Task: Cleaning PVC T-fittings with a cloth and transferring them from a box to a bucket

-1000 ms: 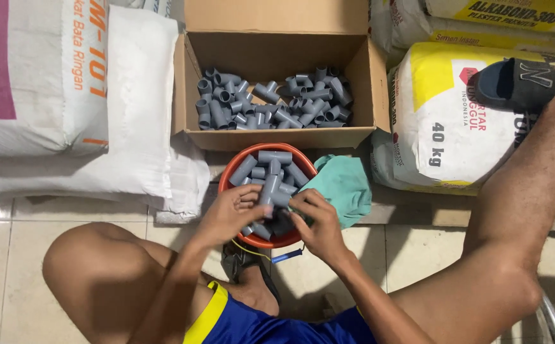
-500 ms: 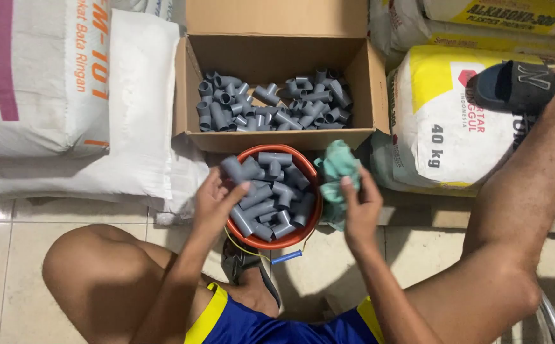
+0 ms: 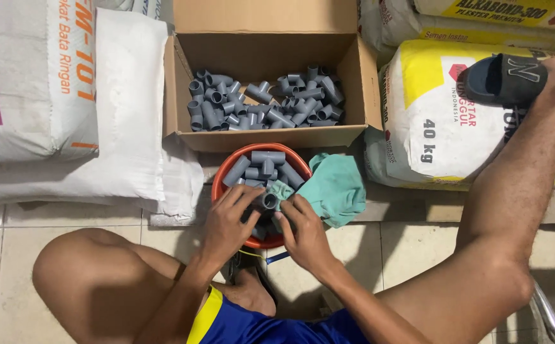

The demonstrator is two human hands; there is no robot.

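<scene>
Left hand [image 3: 226, 220] and right hand [image 3: 303, 229] both closed around one grey pipe fitting [image 3: 266, 201] over the orange bucket [image 3: 226, 171]; right also pinches the green cloth [image 3: 335, 188]. Open cardboard box [image 3: 268, 137] of fittings behind. White sacks [image 3: 67, 95] left, yellow-and-white sack [image 3: 430, 114] right.

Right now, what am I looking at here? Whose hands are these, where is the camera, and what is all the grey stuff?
There is no machine here. A person sits on a tiled floor with a camera worn on the head, looking down at their own hands. The left hand and right hand meet over an orange bucket full of grey plastic pipe fittings. Together they hold one grey fitting against a teal cloth, which spreads to the right of the bucket. Behind the bucket stands an open cardboard box with more fittings. Large sacks lie at both sides.
</scene>
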